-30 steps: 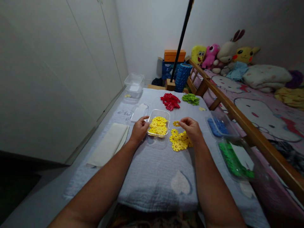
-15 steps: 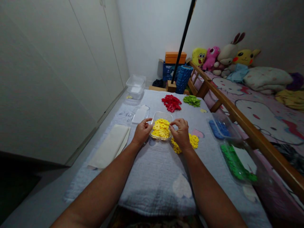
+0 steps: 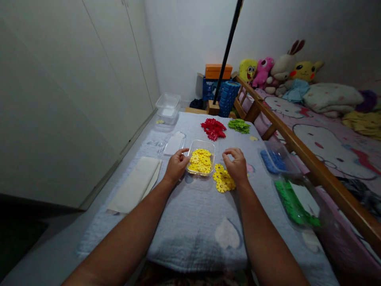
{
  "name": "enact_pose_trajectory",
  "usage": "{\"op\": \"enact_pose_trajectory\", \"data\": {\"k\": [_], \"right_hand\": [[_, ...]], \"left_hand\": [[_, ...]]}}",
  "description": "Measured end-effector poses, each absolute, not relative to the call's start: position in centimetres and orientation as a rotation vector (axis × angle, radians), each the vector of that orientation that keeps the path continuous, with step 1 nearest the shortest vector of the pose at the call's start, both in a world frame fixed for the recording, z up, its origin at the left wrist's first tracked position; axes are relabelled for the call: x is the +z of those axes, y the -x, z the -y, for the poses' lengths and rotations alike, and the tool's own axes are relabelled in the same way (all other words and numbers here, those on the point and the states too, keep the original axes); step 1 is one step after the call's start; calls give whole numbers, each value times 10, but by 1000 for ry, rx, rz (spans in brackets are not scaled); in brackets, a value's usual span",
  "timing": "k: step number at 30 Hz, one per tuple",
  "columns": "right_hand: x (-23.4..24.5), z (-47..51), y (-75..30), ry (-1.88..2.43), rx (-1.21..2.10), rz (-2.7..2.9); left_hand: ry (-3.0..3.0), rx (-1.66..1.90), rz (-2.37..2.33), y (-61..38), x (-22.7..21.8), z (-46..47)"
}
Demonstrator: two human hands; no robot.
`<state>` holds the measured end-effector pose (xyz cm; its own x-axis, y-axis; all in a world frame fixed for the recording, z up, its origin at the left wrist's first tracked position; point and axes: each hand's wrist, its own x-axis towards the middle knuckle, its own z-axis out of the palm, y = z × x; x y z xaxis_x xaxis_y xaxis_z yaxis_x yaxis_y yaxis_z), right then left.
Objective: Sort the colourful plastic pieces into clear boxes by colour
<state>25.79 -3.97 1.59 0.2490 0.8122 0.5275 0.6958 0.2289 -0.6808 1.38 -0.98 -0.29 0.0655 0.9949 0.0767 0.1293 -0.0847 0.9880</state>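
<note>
A clear plastic container (image 3: 214, 155) holds a heap of yellow flower-shaped plastic pieces (image 3: 201, 161). At its left rim my left hand (image 3: 176, 165) is closed, thumb and fingers pinching the edge. To the right of the container, my right hand (image 3: 237, 163) hovers with thumb and fingers a little apart, and I see nothing held in it. Just below that hand, a loose pile of yellow flower-shaped pieces (image 3: 223, 180) lies on the cloth, partly hidden by the hand and wrist.
Red pieces (image 3: 213, 129) and light green pieces (image 3: 239, 126) lie in piles farther back. Tubs of blue pieces (image 3: 273, 161) and green pieces (image 3: 293, 204) stand at right. A clear lid (image 3: 174, 143), folded beige sheet (image 3: 135, 184) and empty tubs (image 3: 168, 105) are at left. A wooden bed rail (image 3: 297, 135) borders the right.
My right hand has moved right, away from the container's right rim, its fingers loosening. My left hand keeps its place at the left rim.
</note>
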Motion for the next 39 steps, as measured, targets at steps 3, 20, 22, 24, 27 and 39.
{"op": "enact_pose_trajectory", "data": {"k": [3,20,22,24,27,39], "right_hand": [[18,37,-277,1583,232,1463],[-5,44,-274,2039,302,1913],[-4,42,-276,1986,377,1866],[-3,41,-279,1913,465,1815],[0,42,-281,1777,659,1727],[28,52,-255,1350,593,1262]], "left_hand": [[-1400,1156,-1228,-14,-2,10],[-1427,1183,-1222,-12,-3,11],[-1433,1181,-1226,-13,-2,11],[-1435,1176,-1226,-13,-3,11],[-1422,1172,-1217,-13,-3,10],[-1440,1166,-1226,-14,-3,11]]}}
